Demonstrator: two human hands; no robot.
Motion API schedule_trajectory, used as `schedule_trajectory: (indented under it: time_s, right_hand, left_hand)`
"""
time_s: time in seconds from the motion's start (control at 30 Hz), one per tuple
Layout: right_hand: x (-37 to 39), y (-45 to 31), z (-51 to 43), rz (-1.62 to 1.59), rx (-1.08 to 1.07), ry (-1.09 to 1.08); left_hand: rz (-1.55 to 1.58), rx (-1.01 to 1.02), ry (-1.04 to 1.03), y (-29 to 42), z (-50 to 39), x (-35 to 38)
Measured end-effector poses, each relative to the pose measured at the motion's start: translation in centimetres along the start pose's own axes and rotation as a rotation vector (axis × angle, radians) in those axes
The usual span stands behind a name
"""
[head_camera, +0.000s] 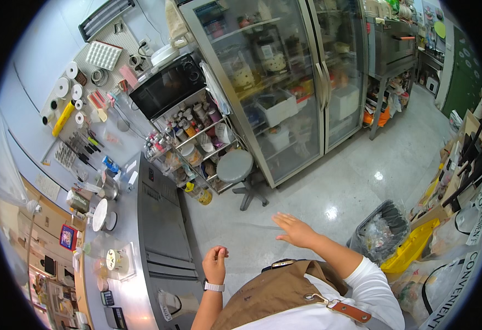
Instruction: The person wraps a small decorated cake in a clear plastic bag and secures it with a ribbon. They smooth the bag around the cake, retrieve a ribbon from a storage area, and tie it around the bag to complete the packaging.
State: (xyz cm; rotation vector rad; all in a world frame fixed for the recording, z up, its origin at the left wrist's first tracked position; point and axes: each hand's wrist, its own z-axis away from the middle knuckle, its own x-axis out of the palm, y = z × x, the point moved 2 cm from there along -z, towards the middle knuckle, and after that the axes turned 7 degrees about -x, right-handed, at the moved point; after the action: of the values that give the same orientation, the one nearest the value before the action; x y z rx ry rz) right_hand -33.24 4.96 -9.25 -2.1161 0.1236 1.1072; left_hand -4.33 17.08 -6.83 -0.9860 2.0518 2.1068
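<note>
My left hand point(215, 259), with a pale watch on its wrist, is raised near the steel counter's edge with its fingers curled; whether it holds something small is unclear. Over the floor, my right hand point(293, 231) is spread, and a thin, blurred translucent strip point(255, 225) runs from it to the left. The frame does not settle whether the hand grips the strip. A small decorated cake point(117, 260) in a clear container stands on the counter point(135, 299) to the left, near a white cake turntable point(100, 214).
A grey stool point(235, 166) stands before a glass-door refrigerator point(274, 95). At the right are a lined waste bin point(379, 233), a yellow lid point(412, 247) and several plastic bags. A microwave point(168, 86) sits on a rack of bottles. Tools hang on the pegboard.
</note>
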Motion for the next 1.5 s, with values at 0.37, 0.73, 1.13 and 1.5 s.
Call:
schedule_trajectory:
  time_s: [0.37, 0.73, 1.13, 1.5]
  right_hand:
    - [2.4, -5.1, -3.4, 0.344, -0.496, -0.418]
    - [2.2, -1.0, -2.4, 0.411, -0.413, -0.311]
    - [0.3, -5.3, -4.1, -0.138, -0.178, -0.018]
    - [5.7, -4.2, -2.1, -1.048, 0.223, 0.059]
  left_hand:
    - [-0.092, -0.243, -0.514, -0.5, 1.2, 5.8]
    - [-0.564, 0.358, -0.422, -0.4, 1.3, 5.5]
    - [0.758, -0.613, -0.526, -4.6, -0.6, 6.4]
    - [1.129, -0.572, -0.327, -1.8, 1.3, 7.7]
